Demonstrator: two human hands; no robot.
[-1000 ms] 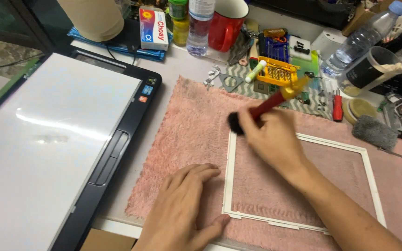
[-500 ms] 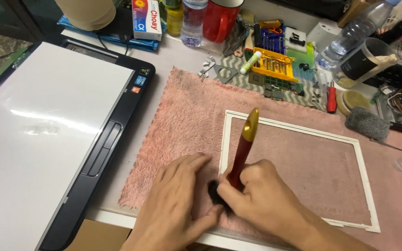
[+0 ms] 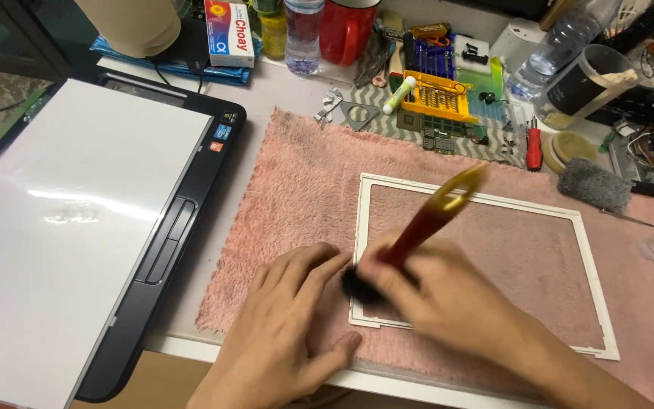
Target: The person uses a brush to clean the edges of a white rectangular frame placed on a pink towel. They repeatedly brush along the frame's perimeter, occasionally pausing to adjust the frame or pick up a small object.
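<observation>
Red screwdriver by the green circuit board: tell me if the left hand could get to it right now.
Probably not easily. The left hand lies flat on the pink towel, and the right hand with its brush crosses the path toward the red screwdriver.

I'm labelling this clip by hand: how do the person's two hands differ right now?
The right hand grips a red-handled brush and is motion-blurred; the left hand holds nothing and looks sharp. The right hand sits over the white frame, at its lower left corner, while the left hand lies flat on the pink fluffy mat just beside that corner. Both are bare and close together.
</observation>
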